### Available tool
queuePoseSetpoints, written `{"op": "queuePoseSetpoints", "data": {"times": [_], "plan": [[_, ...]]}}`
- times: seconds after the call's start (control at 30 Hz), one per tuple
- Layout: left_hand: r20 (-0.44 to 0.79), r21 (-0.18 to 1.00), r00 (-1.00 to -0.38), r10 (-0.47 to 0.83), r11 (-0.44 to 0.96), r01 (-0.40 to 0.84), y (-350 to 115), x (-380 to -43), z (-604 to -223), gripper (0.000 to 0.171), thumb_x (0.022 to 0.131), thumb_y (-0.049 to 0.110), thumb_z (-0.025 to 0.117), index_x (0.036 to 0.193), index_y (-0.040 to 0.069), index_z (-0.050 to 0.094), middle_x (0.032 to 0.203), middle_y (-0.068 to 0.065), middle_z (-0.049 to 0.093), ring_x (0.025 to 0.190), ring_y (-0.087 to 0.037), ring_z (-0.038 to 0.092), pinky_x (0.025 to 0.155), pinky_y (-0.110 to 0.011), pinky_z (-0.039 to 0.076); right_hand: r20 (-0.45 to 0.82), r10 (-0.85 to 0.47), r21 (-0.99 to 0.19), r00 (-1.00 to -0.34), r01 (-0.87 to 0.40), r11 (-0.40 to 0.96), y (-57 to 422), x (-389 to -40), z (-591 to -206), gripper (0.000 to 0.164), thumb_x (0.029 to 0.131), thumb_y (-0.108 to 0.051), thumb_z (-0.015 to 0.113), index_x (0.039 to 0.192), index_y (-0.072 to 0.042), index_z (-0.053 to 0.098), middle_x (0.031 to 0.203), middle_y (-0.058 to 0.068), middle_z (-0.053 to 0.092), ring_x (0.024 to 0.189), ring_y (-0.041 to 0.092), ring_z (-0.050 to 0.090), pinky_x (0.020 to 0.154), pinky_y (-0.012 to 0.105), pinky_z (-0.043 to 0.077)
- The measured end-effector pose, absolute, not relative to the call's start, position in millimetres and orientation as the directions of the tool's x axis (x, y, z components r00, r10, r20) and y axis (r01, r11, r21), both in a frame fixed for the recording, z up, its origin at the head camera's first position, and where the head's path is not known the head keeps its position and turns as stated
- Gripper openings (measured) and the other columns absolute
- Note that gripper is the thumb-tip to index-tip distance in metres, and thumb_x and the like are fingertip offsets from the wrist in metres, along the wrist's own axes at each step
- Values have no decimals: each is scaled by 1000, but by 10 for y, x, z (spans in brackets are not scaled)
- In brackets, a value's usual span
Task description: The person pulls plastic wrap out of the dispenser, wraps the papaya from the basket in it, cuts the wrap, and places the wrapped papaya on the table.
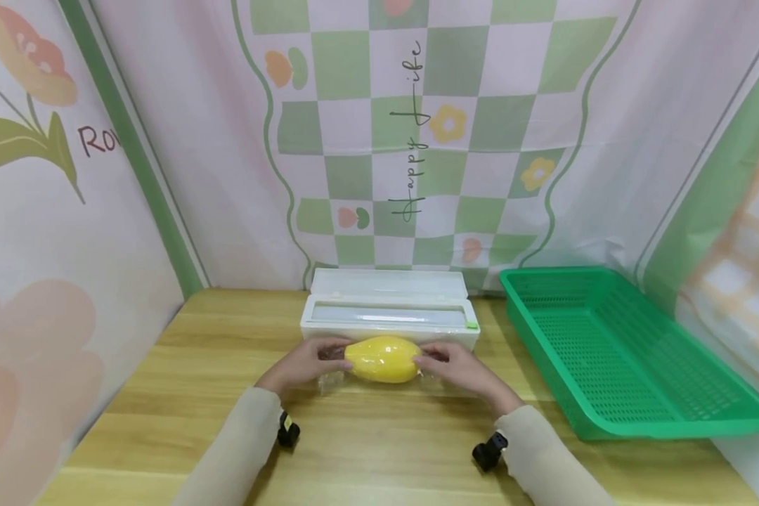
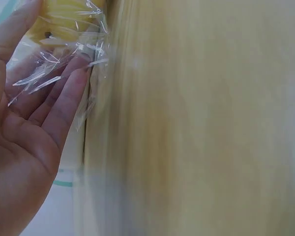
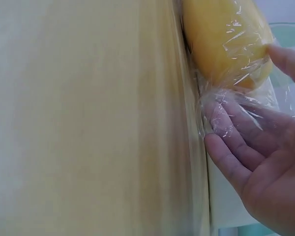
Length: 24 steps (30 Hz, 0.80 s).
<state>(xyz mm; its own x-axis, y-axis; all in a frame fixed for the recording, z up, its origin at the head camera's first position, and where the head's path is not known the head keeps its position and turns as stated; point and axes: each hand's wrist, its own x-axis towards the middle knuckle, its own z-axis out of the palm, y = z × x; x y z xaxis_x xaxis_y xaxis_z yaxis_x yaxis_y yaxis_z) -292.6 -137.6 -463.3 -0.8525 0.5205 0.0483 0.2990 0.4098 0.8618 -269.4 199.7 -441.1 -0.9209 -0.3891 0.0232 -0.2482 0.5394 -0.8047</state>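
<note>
A yellow papaya [image 1: 382,360] wrapped in clear cling film lies crosswise between my hands, close in front of a white cling film dispenser [image 1: 316,329]. My left hand [image 1: 305,362] holds its narrower left end, thumb on the near side and fingers behind. The right hand [image 1: 458,367] grips the rounded right end the same way, its thumb pressed to the fruit. Loose film [image 2: 99,54] bunches over the left fingers in the left wrist view. In the right wrist view, crinkled film [image 3: 236,101] spreads over the right fingers.
The dispenser's lid [image 1: 388,282] stands raised at the back, and a green slider [image 1: 471,325] sits at its right end. A green plastic basket [image 1: 597,351] stands to the right on the wooden table [image 1: 386,450]. Printed curtains [image 1: 228,176] hang behind and at both sides.
</note>
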Motion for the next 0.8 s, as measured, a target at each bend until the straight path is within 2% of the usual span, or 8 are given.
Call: {"op": "queuePoseSetpoints", "data": {"times": [0.2,0.33,0.53,0.7,0.8], "plan": [[64,858,-847,528,405,317,-1455,-2905,-4641,49,92,40,72,136,23,62,122,2,65,108,-17,61,94,-38,52,37,-411,-845,-911,-249,474,2045,-2712,-4450,47,101,-32,62,133,1,60,126,14,64,111,24,61,93,37,52],[51,860,-853,519,411,301,-1483,-2887,-4608,44,94,41,70,133,23,64,120,4,66,110,-18,61,97,-42,51,46,-422,-863,-905,-249,439,2059,-2714,-4448,47,102,-29,61,136,4,57,127,17,62,109,24,62,91,35,52],[46,847,-861,506,437,302,-1485,-2878,-4585,41,95,42,68,131,23,65,129,3,63,118,-20,58,103,-50,46,22,-400,-850,-916,-227,474,2029,-2703,-4457,46,102,-35,60,133,-2,61,130,13,62,115,24,58,96,40,50],[24,867,-846,533,410,283,-1499,-2839,-4556,45,94,33,72,135,15,63,122,-1,66,113,-20,60,100,-43,49,-5,-389,-866,-921,-191,463,2035,-2683,-4464,48,102,-37,58,137,-3,58,132,12,60,118,24,57,102,44,46],[-4,888,-844,537,389,244,-1523,-2810,-4530,51,93,32,73,138,14,59,124,-3,65,114,-21,60,98,-40,50,-17,-387,-876,-922,-172,450,2062,-2652,-4427,50,103,-37,58,141,-4,55,136,14,58,120,27,57,104,47,44]]}}
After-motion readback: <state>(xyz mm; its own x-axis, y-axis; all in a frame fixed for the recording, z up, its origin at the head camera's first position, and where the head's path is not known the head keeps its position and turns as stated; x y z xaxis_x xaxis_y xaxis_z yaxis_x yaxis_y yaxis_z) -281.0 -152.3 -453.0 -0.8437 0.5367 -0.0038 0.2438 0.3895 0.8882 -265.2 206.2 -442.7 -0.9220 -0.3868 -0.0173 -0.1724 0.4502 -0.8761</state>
